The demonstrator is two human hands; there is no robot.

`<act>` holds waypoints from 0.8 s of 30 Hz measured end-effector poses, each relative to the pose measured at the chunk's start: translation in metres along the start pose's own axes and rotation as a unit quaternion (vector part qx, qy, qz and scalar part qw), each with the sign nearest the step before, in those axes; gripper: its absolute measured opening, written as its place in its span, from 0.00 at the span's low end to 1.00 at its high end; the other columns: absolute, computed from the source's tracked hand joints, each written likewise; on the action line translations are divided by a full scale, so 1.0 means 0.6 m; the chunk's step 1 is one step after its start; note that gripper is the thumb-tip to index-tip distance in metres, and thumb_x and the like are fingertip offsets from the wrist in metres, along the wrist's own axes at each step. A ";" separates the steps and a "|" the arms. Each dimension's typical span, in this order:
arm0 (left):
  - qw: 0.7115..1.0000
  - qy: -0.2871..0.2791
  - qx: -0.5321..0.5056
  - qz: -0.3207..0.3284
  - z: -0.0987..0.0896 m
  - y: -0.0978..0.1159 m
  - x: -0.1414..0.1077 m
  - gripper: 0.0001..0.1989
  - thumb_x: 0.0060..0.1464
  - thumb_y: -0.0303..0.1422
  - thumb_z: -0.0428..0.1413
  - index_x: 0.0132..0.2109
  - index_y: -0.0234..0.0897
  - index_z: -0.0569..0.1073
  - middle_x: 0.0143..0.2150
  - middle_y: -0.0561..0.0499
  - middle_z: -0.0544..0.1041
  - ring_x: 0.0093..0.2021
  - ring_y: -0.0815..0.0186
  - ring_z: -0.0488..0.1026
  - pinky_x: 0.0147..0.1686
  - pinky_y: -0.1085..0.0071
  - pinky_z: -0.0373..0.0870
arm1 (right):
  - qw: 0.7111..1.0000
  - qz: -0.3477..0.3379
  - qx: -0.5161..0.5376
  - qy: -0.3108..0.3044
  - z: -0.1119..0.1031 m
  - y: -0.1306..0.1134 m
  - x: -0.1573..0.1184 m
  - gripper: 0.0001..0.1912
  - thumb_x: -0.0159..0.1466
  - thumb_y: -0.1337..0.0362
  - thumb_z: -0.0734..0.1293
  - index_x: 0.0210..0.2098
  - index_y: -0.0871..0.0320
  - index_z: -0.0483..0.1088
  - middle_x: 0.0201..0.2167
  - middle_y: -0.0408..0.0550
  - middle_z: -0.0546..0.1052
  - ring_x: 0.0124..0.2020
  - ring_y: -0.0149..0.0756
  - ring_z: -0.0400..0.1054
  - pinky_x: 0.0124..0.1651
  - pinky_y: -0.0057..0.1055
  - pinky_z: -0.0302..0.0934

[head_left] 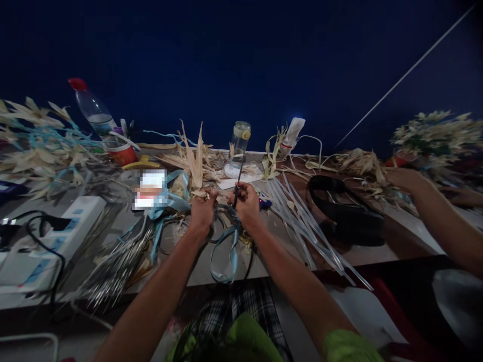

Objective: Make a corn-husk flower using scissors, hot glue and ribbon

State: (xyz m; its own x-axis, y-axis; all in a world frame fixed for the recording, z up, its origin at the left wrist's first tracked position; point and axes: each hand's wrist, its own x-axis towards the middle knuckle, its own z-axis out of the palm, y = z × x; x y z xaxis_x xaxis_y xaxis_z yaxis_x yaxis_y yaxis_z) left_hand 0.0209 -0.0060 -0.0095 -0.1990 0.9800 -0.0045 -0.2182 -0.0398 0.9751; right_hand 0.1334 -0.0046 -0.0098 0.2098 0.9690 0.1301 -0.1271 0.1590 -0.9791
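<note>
In the head view my left hand is closed in a pinch over the table, close to my right hand. A pale bit of dried husk shows at its fingertips, but what they hold is hidden. My right hand grips a thin dark rod that stands nearly upright. A light blue ribbon hangs in a loop below my hands. Just beyond my left hand, dried corn husks stick up. Behind the rod stands a clear bottle.
Thin metal wires and a white power strip lie left. Clear plastic sticks and a black strapped object lie right. A red-capped bottle leans at the back left. Another person's arm reaches in from the right.
</note>
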 end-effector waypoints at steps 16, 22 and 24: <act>0.998 0.019 -0.061 0.020 -0.010 0.016 0.008 0.10 0.43 0.35 0.57 0.28 0.35 0.63 0.17 0.60 0.60 0.14 0.78 0.54 0.15 0.78 0.51 | 0.995 0.042 0.045 -0.081 -0.013 -0.011 0.000 0.23 0.43 0.63 0.71 0.38 0.55 0.63 0.24 0.37 0.68 0.24 0.26 0.60 0.27 0.23 0.57; 0.998 0.013 -0.046 0.049 -0.021 0.026 0.010 0.10 0.44 0.36 0.56 0.28 0.36 0.63 0.17 0.60 0.59 0.14 0.78 0.54 0.14 0.78 0.49 | 0.978 0.080 0.035 -0.188 -0.025 -0.038 -0.005 0.19 0.46 0.58 0.69 0.37 0.56 0.69 0.22 0.39 0.68 0.23 0.27 0.60 0.26 0.25 0.55; 0.998 0.020 -0.024 0.062 -0.023 0.031 0.009 0.09 0.45 0.36 0.55 0.28 0.36 0.63 0.18 0.59 0.62 0.14 0.78 0.55 0.14 0.78 0.48 | 0.972 0.092 0.022 -0.214 -0.027 -0.044 -0.006 0.17 0.46 0.59 0.69 0.36 0.57 0.69 0.22 0.39 0.68 0.23 0.27 0.60 0.26 0.25 0.54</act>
State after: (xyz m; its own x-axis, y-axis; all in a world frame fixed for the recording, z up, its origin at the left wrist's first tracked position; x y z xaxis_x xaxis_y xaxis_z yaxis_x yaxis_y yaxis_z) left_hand 0.0023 -0.0040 0.0056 -0.2660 0.9581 0.1059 -0.2348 -0.1709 0.9569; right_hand 0.1519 -0.0154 0.0132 -0.2414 0.9703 0.0166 -0.1681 -0.0250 -0.9855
